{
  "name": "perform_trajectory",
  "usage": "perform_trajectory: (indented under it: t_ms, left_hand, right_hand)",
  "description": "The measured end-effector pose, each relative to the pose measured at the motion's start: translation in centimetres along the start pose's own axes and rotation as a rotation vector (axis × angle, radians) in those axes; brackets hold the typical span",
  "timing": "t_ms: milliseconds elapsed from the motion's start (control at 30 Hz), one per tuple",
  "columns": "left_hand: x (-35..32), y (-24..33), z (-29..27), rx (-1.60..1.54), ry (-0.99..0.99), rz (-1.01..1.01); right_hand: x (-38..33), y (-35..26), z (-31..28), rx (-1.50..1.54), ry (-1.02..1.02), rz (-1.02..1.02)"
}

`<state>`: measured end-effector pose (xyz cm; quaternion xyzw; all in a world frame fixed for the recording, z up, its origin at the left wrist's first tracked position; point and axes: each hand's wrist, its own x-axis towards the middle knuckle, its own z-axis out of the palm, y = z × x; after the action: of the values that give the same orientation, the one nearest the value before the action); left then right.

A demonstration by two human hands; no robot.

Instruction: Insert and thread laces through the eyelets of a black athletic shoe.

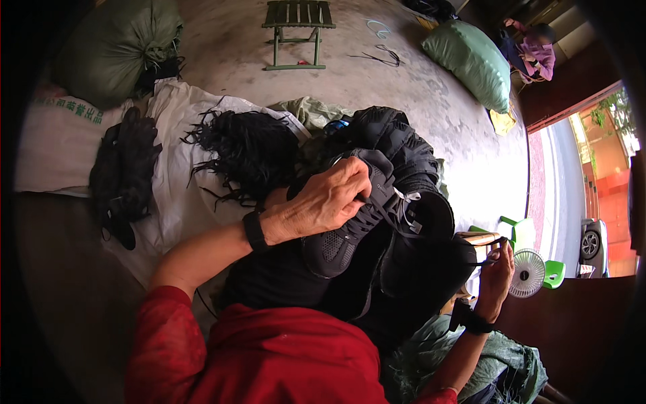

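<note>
A black sneaker (330, 250) lies on my lap, its toe toward me. My left hand (330, 195) is closed at its lacing, fingers pinched by the tongue; the exact grip is partly hidden. Against its right side rests a second black shoe (404, 259), and a thin white tie (408, 199) shows between the two. Out to the right, my right hand (496, 273) pinches a black shoelace (486, 244) that stretches toward the shoes. Just beyond them is a heap of black shoes (390, 131). A pile of black laces (245, 151) lies to the left.
More black shoes (128, 168) lie on white sacking (178, 121) at left. Large green sacks stand far left (121, 50) and far right (468, 60). A folding stool (298, 30) is ahead. A small fan (527, 273) sits beyond my right hand; another person (535, 54) is far right.
</note>
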<state>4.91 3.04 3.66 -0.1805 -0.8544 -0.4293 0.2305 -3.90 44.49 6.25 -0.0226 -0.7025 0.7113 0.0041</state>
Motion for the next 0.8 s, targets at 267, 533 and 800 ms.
perform_trajectory:
  t_ms: [267, 533, 800]
  left_hand:
    - [-1.2, 0.1, 2.6, -0.085, 0.324, -0.245]
    - [0.0, -0.2, 0.0, -0.014, 0.067, -0.035]
    - [2.4, -4.9, -1.0, -0.206, -0.419, 0.028]
  right_hand:
    - [-0.1, -0.3, -0.3, 0.359, -0.010, 0.081]
    - [0.2, -2.1, 0.0, 0.327, 0.042, 0.066]
    - [1.7, -6.1, -6.4, -0.417, 0.237, -0.334]
